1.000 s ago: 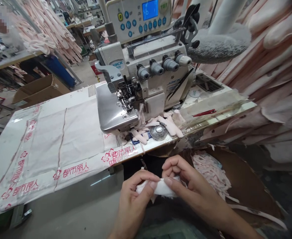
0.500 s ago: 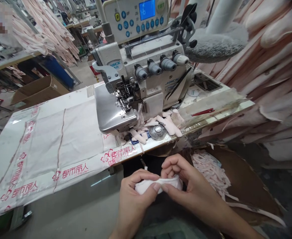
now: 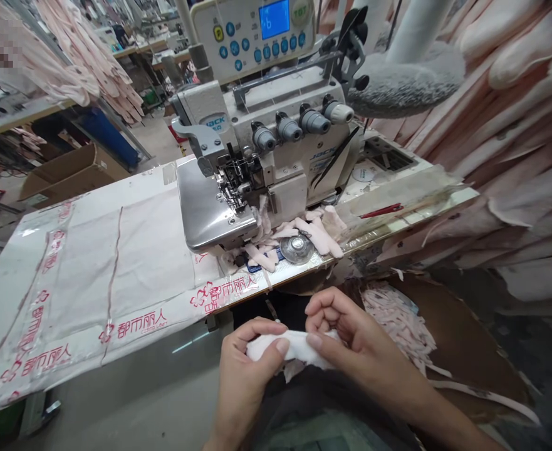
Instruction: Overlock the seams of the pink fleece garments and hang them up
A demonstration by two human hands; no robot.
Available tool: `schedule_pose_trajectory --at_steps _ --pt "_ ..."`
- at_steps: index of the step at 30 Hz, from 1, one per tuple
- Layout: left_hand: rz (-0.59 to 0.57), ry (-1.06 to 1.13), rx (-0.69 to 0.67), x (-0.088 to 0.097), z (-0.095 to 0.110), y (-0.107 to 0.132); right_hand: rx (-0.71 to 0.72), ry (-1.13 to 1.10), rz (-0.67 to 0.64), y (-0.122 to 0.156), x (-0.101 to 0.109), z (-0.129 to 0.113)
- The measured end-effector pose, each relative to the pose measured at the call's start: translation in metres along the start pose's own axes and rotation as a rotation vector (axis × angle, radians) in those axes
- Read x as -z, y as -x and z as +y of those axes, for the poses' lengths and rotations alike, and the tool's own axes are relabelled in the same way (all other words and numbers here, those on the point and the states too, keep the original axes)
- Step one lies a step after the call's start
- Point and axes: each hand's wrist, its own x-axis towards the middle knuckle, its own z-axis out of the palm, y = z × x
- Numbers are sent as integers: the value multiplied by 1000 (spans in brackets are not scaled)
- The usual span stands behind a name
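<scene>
Between my two hands, in front of the table edge, is a small folded piece of white fabric (image 3: pixel 299 346). My left hand (image 3: pixel 252 357) pinches its left end between thumb and fingers. At the other end, my right hand (image 3: pixel 339 332) grips it with the thumb on top and the fingers curled. A ragged flap of the fabric hangs below the left thumb. Beyond the hands stands a white overlock sewing machine (image 3: pixel 289 163) with a shiny metal plate (image 3: pixel 210 210); no fabric shows under its presser foot.
Pink fabric scraps (image 3: pixel 320 235) and a round metal-and-glass dish (image 3: pixel 297 248) lie before the machine. Red tweezers (image 3: pixel 381 211) rest at right. A cardboard box (image 3: pixel 473 351) with trimmings (image 3: pixel 398 319) stands below. Pink garments (image 3: pixel 505 144) hang at right; taped cloth (image 3: pixel 153 250) covers the table's left.
My left hand has moved slightly left, apart from the right thumb, so more of the white fabric shows between them. A flap now hangs under it.
</scene>
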Motion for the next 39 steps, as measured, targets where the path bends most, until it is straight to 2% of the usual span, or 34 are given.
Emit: schedule_pose_trajectory --at_steps 6,11,21,27,29,31,34,36,37,39 --pt "34 64 -5 -2 -2 -3 26 103 32 -3 -2 -2" --pt "63 124 23 -6 -1 -5 28 104 34 -4 -1 0" --pt "53 342 229 -12 4 -7 16 43 30 -5 1 4" --pt "11 377 266 -12 1 -11 3 34 42 -5 3 4" --pt "21 346 206 -9 -1 -13 13 28 44 -4 4 4" --pt "30 167 56 -4 -3 -15 24 15 38 -3 6 3" --pt "30 -351 -326 2 -1 -15 32 32 37 -2 6 2" --pt "-42 -602 -528 2 4 -12 45 79 40 -1 5 1" --pt "-112 -655 -561 0 7 -10 56 107 42 0 4 0" --pt "-282 -665 -465 -5 13 -7 85 160 62 0 3 0"
